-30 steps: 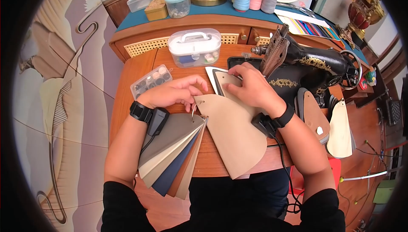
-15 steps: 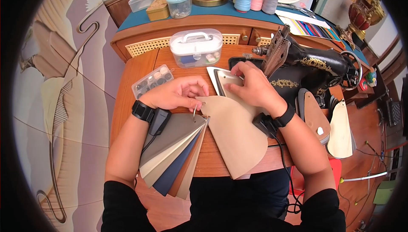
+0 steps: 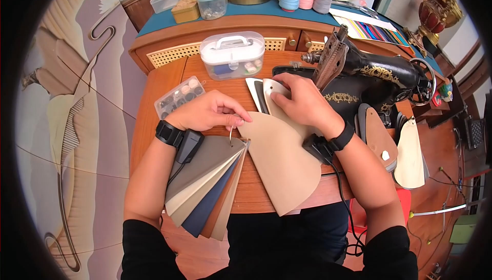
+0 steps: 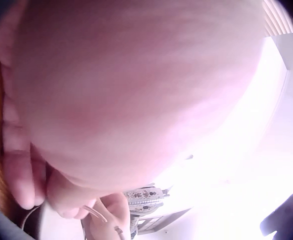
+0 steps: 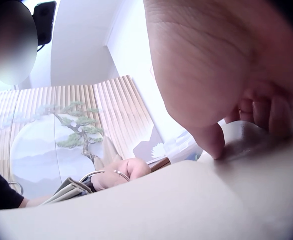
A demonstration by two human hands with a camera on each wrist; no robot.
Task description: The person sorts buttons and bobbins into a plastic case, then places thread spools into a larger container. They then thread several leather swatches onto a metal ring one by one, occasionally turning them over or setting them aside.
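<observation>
Here, the left hand (image 3: 207, 112) pinches a metal ring (image 3: 231, 135) between thumb and finger, above fanned swatches (image 3: 202, 177) on the table (image 3: 166, 82). Beside a beige sheet (image 3: 282, 159), the right hand (image 3: 310, 101) pinches a cream piece (image 3: 271, 101), thumb opposite bent fingers.

forearms (image 3: 148, 182) reaching forward | left hand (image 3: 212, 112) pinching | right hand (image 3: 306, 101) gripping

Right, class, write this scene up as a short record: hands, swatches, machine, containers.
Left hand: grips metal ring
Right hand: grips pale swatch
On ring: fanned swatches, including gray, cream, blue, brown
Between hands: large beige swatch
Machine: black sewing machine with gold decoration, beyond right hand
Containers: clear handled case; compartment box beyond left wrist
</observation>
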